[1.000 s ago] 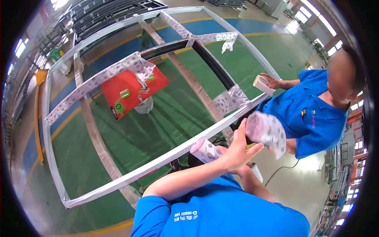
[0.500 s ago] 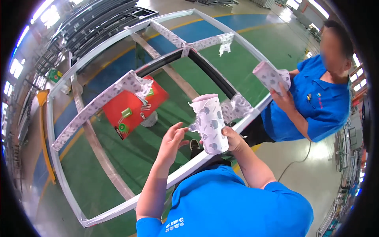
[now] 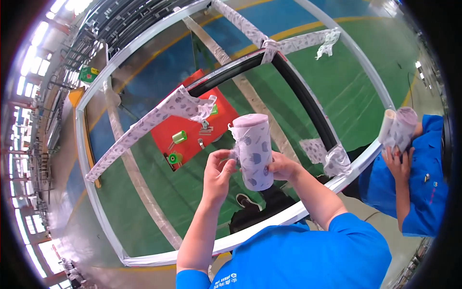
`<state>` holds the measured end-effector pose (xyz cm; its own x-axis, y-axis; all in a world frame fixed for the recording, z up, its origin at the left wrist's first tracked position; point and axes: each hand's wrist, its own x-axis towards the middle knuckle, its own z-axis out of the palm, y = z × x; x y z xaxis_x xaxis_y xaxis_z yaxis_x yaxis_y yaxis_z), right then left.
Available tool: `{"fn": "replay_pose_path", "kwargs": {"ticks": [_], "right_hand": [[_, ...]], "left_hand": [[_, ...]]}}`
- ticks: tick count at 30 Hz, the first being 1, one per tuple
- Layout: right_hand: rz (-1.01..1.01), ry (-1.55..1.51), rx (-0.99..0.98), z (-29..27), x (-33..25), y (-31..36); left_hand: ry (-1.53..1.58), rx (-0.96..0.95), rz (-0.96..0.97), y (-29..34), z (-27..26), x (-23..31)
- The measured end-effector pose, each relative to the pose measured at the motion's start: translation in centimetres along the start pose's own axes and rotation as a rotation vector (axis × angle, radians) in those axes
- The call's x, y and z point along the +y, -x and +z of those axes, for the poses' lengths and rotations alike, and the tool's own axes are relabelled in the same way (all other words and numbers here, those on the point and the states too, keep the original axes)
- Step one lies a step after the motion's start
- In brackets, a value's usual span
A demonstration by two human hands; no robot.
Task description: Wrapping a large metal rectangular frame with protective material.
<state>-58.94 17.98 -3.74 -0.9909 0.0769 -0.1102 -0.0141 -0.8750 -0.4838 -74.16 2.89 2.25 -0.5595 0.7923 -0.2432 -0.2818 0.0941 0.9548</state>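
My right hand [image 3: 284, 166] is closed around the side of an upright roll of thin wrapping material [image 3: 255, 151], white with grey printed shapes and a pinkish top end. At the roll's left side, my left hand [image 3: 219, 174] pinches its frayed loose edge between thumb and fingers. Both hands are above the near rail of a large metal frame [image 3: 284, 216]. Strips of the same printed wrap [image 3: 139, 127] cover several of the frame's bars, with torn ends hanging. Two black bars [image 3: 305, 98] in the middle are bare.
A red board [image 3: 192, 147] under the frame carries green tape rolls [image 3: 179, 137] and small metal parts. At right, a co-worker [image 3: 414, 178] in blue holds a similar roll [image 3: 402, 126]. A yellow bar [image 3: 77, 98] stands at left, and dark metal profiles [image 3: 139, 24] are stacked behind.
My left hand has gone from spread fingers to a pinch on the roll's loose edge. The view has shifted, and the co-worker with the other roll appears lower and further right.
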Motion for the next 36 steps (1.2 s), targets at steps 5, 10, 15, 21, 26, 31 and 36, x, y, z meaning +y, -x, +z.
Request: {"fn": "replay_pose_path", "kwargs": {"ticks": [5, 10, 15, 21, 26, 31, 36], "right_hand": [[0.023, -0.151, -0.122, -2.8, 1.2, -3.7], [-0.071, -0.101, -0.094, -3.4, 2.3, -5.7], [-0.301, -0.151, -0.07, -4.7, 2.7, -7.8], [-0.321, -0.089, 0.094, -6.9, 2.7, -11.2], [-0.48, -0.512, 0.126, -7.5, 4.5, -13.7], [-0.298, -0.455, 0.356, -9.2, 8.2, -15.2], [-0.375, -0.578, 0.504, -13.3, 9.7, -20.9]], "left_hand": [[0.028, -0.13, -0.15, -2.6, -1.0, 0.6], [0.183, -0.11, -0.111, -5.1, -2.8, 0.1], [0.183, 0.003, 0.009, -4.9, -5.2, 0.9], [0.096, 0.022, 0.206, -5.5, -7.5, 3.2], [-0.14, 0.061, 0.179, -7.6, -10.1, 5.3], [-0.445, 0.124, 0.157, -13.8, -14.8, 7.4], [-0.73, 0.206, 0.276, -21.6, -17.8, 10.1]]}}
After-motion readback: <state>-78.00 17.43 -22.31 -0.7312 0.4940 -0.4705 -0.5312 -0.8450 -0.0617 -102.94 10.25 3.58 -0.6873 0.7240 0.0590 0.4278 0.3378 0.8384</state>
